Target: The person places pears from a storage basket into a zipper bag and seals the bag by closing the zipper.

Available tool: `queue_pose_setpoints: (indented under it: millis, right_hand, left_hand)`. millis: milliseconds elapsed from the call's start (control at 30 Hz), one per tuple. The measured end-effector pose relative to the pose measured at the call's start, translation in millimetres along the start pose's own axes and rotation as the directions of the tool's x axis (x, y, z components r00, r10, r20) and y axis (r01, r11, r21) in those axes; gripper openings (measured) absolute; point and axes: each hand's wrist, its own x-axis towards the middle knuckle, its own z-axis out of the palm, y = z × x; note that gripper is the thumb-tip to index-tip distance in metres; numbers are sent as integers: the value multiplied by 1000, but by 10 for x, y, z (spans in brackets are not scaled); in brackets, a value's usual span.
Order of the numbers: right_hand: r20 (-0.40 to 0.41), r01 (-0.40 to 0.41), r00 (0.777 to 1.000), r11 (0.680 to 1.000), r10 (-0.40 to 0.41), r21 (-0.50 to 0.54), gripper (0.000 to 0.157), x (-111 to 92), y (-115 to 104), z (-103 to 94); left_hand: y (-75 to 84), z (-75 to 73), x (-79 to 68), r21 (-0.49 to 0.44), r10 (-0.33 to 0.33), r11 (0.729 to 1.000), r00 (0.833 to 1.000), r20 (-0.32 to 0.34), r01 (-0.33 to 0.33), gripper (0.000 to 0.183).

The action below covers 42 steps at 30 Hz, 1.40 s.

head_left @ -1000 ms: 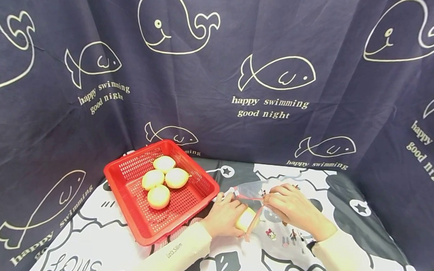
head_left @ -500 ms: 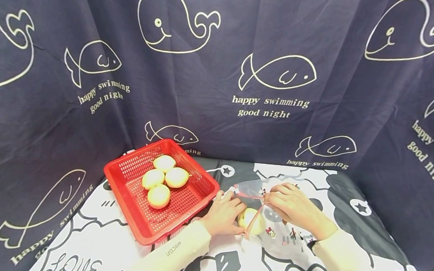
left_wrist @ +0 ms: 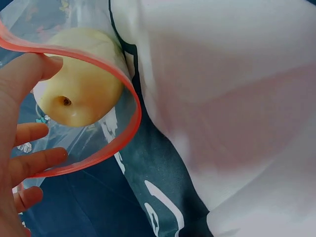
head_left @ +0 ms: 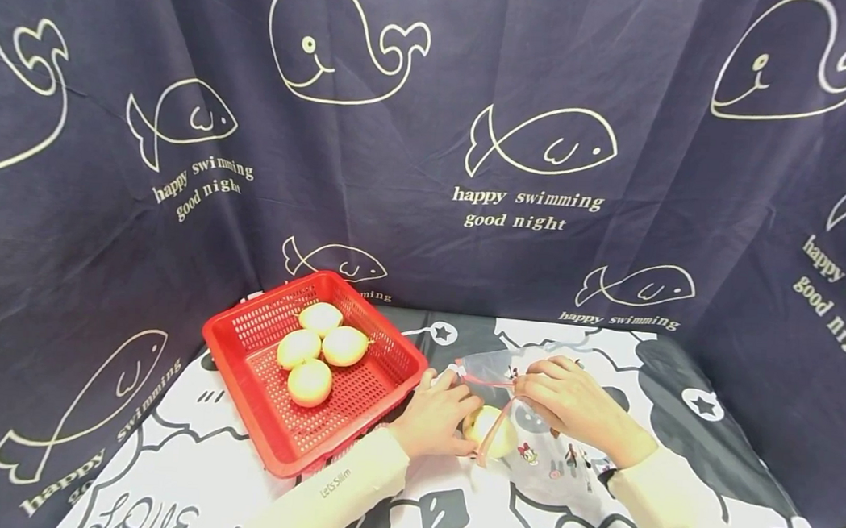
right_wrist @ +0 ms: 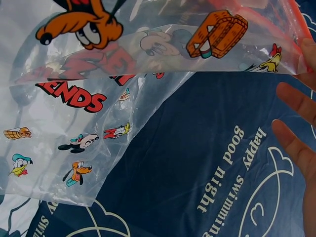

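A round yellow pear (left_wrist: 81, 94) lies in the mouth of a clear zip bag (right_wrist: 74, 59), which has a red-edged opening and cartoon prints. My left hand (head_left: 437, 421) is at this opening, its thumb by the pear and its fingers spread and fairly straight near the lower red edge (left_wrist: 106, 150). The right hand (head_left: 580, 407) pinches the bag's edge on the other side, keeping the mouth apart. In the right wrist view only some of its fingertips (right_wrist: 295, 101) show, next to the red edge.
A red perforated basket (head_left: 240, 402) stands left of my hands, with several yellow pears (head_left: 309, 383) grouped inside. A black-and-white patterned cloth (head_left: 480, 526) covers the table. Dark blue curtains (head_left: 415, 150) with whale and fish prints rise behind and at both sides.
The pear has moved right, out of my left hand's hold and into the bag's mouth. The left fingers have loosened; the right hand stays on the bag's edge.
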Motion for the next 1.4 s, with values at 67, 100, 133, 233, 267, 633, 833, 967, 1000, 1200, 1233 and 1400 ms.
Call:
queue_pose_setpoints:
  millis: [67,100,133,233,267,633,833,967,1000,1200,1233,1400]
  right_hand:
    - [-2,1,1000,1000,-1,0,40,-1,1,2]
    - [-3,2,1000,1000,-2,1,40,-1,1,3]
    - [-3,0,1000,1000,0,0,39,0,0,2]
    - [4,-2,1000,1000,2,-2,39,5,-6,-5]
    - [7,-4,1000,1000,4,-2,38,6,-8,-7]
    - [-18,-5,1000,1000,5,9,35,4,4,3]
    - [-24,-3,1000,1000,4,12,34,17,0,0]
    - [-30,-6,1000,1000,6,10,34,25,2,-8]
    - [-29,-9,1000,1000,9,9,34,26,2,-11]
    - [-34,-5,999,1000,5,8,33,26,4,-4]
    - [-37,-2,999,1000,3,7,33,26,4,0]
    - [-41,1,999,1000,-1,7,33,17,6,11]
  left_hand:
    - [-3,-8,-2,0,-4,1000,1000,0,4,48]
    - [-5,-11,-3,0,-5,1000,1000,1,5,49]
    - [-7,-12,-5,2,-7,1000,1000,2,7,49]
    - [-10,-25,-12,9,-8,1000,1000,14,8,50]
    - [-11,-31,-17,11,-6,1000,1000,17,6,50]
    - [-37,-111,-49,8,23,1000,1000,-3,-23,44]
    - [-45,-132,-65,12,46,999,998,-41,-46,42]
    - [-46,-186,-63,26,56,998,997,-44,-55,46]
    - [-45,-202,-62,32,57,998,997,-43,-56,47]
    - [-58,-251,-82,29,64,998,997,-53,-62,48]
    - [-62,-250,-90,25,67,998,996,-62,-66,48]
    - [-81,-266,-120,13,78,997,993,-84,-77,48]
